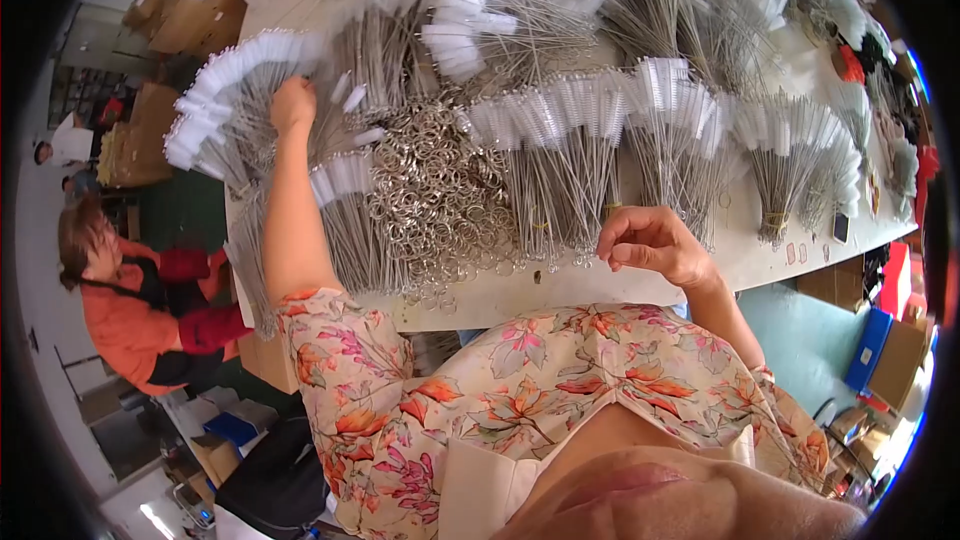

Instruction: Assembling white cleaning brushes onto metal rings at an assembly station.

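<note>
Brushes (222, 75) fan over the tabletop's (565, 290) left end, the left hand (293, 105) among them, its grip hidden. The right hand (658, 243) curls loosely near other brush ends; whether it's empty I can't tell. One bundle (777, 175) looks tied; rings (440, 190), heaped loose, seem unused. Beyond, cartons (143, 135), contents unseen.

Left hand (293, 106) stretched forward, right hand (664, 246) closer in, fingers (624, 224) loosely curled
</note>
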The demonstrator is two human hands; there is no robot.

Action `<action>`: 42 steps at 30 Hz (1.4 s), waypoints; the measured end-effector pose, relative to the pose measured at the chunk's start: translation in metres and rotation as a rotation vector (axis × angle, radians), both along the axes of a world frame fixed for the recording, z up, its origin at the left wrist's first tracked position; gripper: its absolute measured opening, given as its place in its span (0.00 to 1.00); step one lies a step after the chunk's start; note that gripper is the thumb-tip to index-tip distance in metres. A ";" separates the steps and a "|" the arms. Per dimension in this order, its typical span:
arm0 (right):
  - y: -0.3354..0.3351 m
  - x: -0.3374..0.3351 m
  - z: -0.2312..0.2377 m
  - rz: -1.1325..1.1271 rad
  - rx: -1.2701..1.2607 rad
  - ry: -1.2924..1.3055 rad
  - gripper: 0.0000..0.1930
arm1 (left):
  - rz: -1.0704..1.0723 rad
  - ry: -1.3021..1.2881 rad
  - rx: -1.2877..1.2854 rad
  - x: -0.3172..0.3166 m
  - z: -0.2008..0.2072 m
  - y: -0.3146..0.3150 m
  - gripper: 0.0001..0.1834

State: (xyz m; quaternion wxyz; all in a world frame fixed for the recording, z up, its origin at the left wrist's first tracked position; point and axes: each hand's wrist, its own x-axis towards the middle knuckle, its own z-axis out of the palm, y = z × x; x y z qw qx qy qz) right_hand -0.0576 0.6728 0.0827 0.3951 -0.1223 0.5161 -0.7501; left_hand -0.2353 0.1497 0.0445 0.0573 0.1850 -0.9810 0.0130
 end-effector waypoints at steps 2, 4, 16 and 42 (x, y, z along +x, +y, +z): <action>-0.002 -0.008 0.003 0.008 0.064 0.084 0.07 | 0.043 0.033 0.001 0.003 -0.002 0.004 0.10; -0.011 -0.011 0.011 0.030 0.170 0.269 0.07 | 0.032 0.030 -0.005 0.008 0.003 -0.008 0.11; -0.042 -0.091 0.032 -0.070 0.509 1.015 0.07 | -0.144 0.632 0.454 0.004 0.019 0.004 0.09; -0.074 -0.282 0.004 -0.497 0.769 1.083 0.10 | -0.205 0.468 0.370 -0.025 0.037 0.131 0.10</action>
